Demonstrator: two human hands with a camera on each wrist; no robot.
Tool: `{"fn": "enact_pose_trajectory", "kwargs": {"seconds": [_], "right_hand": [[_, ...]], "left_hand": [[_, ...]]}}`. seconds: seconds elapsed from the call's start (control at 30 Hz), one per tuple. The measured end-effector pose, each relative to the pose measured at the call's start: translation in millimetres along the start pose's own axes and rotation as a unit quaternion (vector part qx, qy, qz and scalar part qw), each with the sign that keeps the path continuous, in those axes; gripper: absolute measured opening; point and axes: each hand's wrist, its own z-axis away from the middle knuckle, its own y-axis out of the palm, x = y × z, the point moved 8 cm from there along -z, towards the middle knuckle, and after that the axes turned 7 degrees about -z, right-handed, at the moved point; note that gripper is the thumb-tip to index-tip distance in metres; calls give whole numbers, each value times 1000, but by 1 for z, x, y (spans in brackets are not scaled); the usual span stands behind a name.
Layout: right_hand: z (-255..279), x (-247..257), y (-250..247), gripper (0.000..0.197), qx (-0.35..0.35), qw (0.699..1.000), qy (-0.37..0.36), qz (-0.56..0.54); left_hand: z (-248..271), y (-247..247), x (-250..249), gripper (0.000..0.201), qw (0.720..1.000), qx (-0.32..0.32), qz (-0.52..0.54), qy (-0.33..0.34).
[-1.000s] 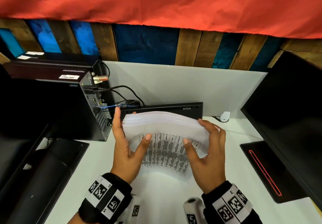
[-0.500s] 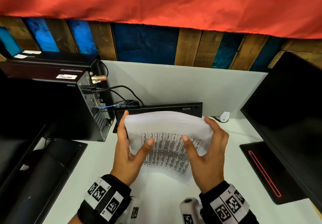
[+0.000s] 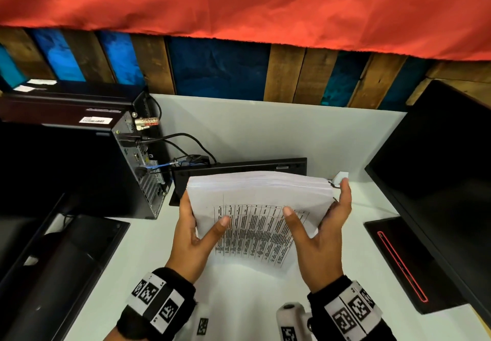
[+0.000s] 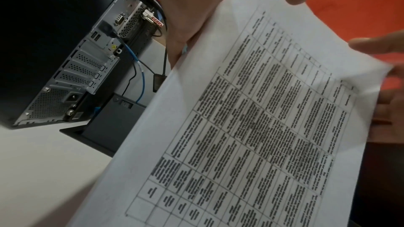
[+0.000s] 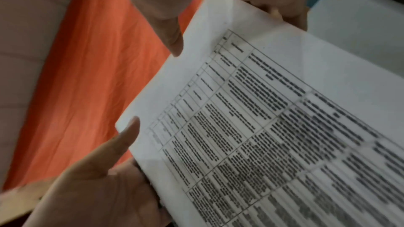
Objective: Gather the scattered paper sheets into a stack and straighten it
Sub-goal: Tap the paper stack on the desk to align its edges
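You have the paper stack [image 3: 259, 202] gathered and stood upright between your two hands, above the white counter [image 3: 138, 255] in front of the flat black device [image 3: 239, 166] by the back wall. Your left hand [image 3: 190, 237] presses the stack's left edge with straight fingers behind it and the thumb laid on the printed front page. Your right hand [image 3: 322, 234] is spread along the right edge, thumb on the page, with its fingertips standing a little clear near the top corner.

The gathering looks done: no loose sheets show on the counter, though the part under your arms is hidden. The straightening looks close to finished. The top edges lie in a fairly even band, but the stack bows and the right corner is still slightly fanned in the left wrist view. What seems left is squaring that side and laying the stack down flat.

The front page [image 4: 262, 127] carries a ruled table packed with dark lines of text, too blurred in all three views to read. The computer tower [image 3: 79, 168] to your left has a white barcode sticker [image 3: 95, 120] on top, and its print is too small to read. No brand name is legible anywhere.
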Motion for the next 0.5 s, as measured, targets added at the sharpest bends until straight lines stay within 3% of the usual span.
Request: {"fn": "enact_pose_trajectory", "kwargs": {"seconds": [0.1, 0.27, 0.5], "right_hand": [[2, -10, 2, 100, 27, 999, 28, -13], [3, -25, -1, 72, 29, 999, 41, 13], [4, -38, 0, 68, 30, 997, 68, -9]], "left_hand": [[-1, 1, 2, 82, 1000, 13, 13, -12], [1, 4, 4, 88, 1000, 18, 7, -17], [8, 7, 16, 89, 999, 12, 6, -41]]}}
